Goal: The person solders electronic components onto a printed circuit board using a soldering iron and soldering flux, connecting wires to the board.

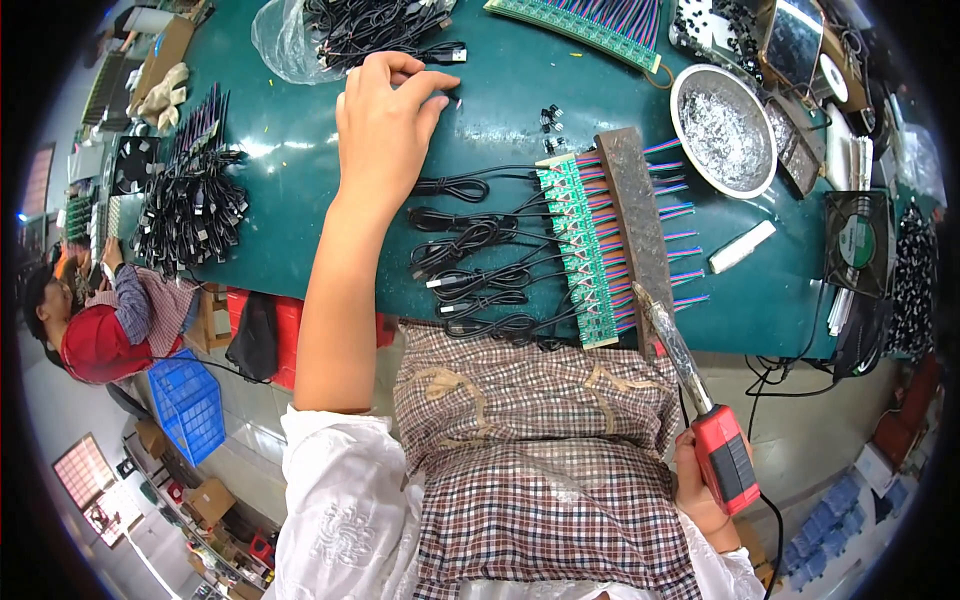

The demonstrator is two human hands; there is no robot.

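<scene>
My left hand [385,125] hovers over the green table beside a heap of black USB cables [375,30]. Its thumb and forefinger are apart, with nothing visible between them. In my right hand [700,490] is a soldering iron [725,450] with a red and black handle. The iron's tip points toward a dark metal bar [637,220] lying across coloured wires. Beside the bar runs a strip of green circuit boards [580,250]. Coiled black USB cables [470,240] extend from the strip's left side, and short coloured wires stick out past the bar on the right.
A metal bowl [725,130] with silvery scraps stands at the right. Another board strip [590,35] lies at the far edge. More cables [190,210] hang at the left edge. A small fan [855,243] sits far right. Another person [120,320] works at the left.
</scene>
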